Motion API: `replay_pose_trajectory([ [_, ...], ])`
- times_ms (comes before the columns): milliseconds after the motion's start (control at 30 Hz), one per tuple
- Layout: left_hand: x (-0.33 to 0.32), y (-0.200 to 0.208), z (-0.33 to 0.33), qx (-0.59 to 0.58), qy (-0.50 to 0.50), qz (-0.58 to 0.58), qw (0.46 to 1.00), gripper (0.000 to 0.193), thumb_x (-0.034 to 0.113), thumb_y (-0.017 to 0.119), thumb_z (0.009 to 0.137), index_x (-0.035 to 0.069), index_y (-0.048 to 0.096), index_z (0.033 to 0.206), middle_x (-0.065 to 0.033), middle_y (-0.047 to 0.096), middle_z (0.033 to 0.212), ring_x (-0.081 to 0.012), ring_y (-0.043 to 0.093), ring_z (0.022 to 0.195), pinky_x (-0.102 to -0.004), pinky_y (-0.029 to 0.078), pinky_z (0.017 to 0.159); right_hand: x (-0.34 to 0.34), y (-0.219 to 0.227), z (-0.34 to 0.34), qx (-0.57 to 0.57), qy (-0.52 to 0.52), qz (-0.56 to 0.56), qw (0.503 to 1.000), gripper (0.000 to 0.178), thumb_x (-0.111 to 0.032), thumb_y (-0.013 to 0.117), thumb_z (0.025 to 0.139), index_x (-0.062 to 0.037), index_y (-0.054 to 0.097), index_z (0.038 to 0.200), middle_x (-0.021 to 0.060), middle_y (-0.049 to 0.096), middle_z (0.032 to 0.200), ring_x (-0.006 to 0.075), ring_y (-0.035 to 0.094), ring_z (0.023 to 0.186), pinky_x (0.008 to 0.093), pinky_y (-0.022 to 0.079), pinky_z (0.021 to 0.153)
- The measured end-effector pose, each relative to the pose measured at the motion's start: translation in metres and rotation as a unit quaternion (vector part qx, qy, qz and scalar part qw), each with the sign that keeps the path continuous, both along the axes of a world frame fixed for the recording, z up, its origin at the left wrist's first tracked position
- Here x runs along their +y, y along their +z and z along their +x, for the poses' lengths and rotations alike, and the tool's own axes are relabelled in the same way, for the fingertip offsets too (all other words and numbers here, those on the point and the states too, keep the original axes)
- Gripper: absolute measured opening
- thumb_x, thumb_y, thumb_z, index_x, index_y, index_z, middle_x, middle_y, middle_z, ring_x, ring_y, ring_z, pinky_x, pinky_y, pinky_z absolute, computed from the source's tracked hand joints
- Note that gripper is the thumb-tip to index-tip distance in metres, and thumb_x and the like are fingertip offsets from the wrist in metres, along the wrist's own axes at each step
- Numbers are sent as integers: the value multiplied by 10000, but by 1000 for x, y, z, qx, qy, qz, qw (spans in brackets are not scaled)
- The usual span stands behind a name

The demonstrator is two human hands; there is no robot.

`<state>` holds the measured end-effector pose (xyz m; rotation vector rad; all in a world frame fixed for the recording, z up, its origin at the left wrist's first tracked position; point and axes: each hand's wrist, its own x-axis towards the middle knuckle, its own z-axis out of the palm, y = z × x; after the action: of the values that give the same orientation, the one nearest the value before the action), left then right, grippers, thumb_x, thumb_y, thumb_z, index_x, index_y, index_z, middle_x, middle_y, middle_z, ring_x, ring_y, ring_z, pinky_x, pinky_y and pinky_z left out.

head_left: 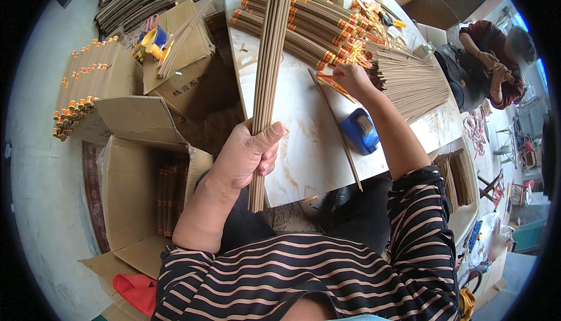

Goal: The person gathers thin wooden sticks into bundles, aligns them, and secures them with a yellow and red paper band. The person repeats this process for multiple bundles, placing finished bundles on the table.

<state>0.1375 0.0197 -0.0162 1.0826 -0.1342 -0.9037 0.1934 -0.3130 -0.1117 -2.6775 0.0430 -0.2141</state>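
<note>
Bundle of brown sticks (270, 75) gripped below its middle by left hand (248, 152), fingers curled closed, raised above the left side of a white tabletop (292, 166). Reaching across: right hand (353, 81), fingertips drawn together at a red-and-yellow strip (339, 89), firmness of pinch impossible to tell. Beyond, banded bundles (304, 24); to the right, loose sticks (412, 84) in a spread heap; nearer, a blue tape dispenser (360, 132) beside a single stick (340, 134). Apparently in hand: picking up a wrapper for the unbanded bundle. Called for next, seemingly: lifting one strip free and winding it snugly, with firm left grip and even stick ends.
</note>
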Motion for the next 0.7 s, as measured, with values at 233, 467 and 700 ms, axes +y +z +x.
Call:
replay_pose_trajectory([
  [233, 15, 10, -3, -36, -21, 57, 997, 358, 371, 676, 805, 67, 494, 750, 34, 404, 499, -44, 377, 357, -193, 323, 338, 32, 67, -19, -27, -60, 109, 992, 87, -72, 567, 842, 2, 581, 887, 79, 594, 720, 149, 573, 688, 286, 466, 635],
  [467, 26, 19, -23, -56, -43, 109, 992, 318, 291, 682, 812, 66, 458, 823, 37, 413, 515, -35, 362, 348, -181, 299, 313, 146, 146, -121, 69, -14, 521, 850, 130, -75, 534, 847, -2, 556, 953, 1, 540, 732, 21, 373, 507, 170, 295, 444],
  [700, 15, 18, -49, -45, -90, 137, 985, 256, 201, 661, 829, -16, 534, 880, 15, 421, 490, -45, 348, 343, -191, 294, 325, 185, 125, -165, 59, -16, 558, 828, 191, -212, 634, 857, -42, 554, 826, -28, 521, 650, 4, 360, 479, 159, 252, 407],
])
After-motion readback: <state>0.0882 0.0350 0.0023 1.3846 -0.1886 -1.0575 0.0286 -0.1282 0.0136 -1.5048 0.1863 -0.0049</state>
